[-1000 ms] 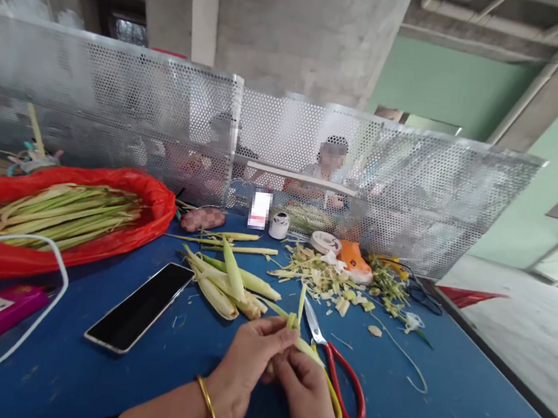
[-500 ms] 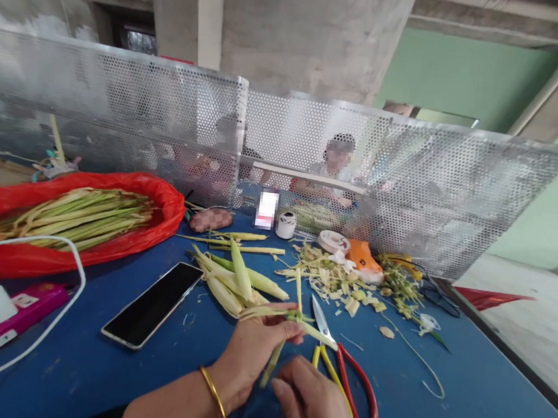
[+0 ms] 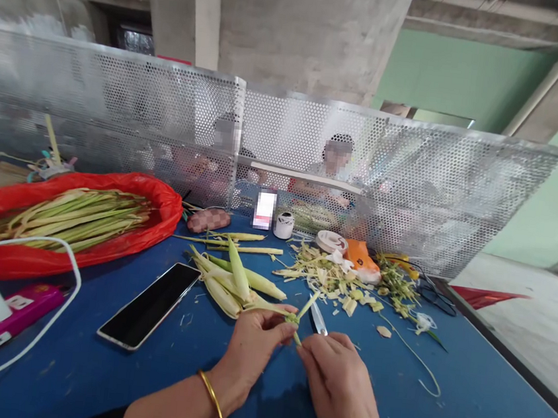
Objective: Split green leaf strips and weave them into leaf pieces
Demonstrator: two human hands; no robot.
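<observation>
Your left hand (image 3: 255, 346) has its fingers pinched around a knotted green strip (image 3: 292, 319), right hand (image 3: 336, 374) pinching one end, scissors (image 3: 317, 318) half-hidden behind it.

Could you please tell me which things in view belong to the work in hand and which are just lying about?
Likely part of the work:
green strips, pinched by the left hand and right hand
pale husks
scissors, partly hidden by the right hand
long strips in the red bag

Seemingly just lying about:
black phone
power strip
checked pouch
orange packet
</observation>
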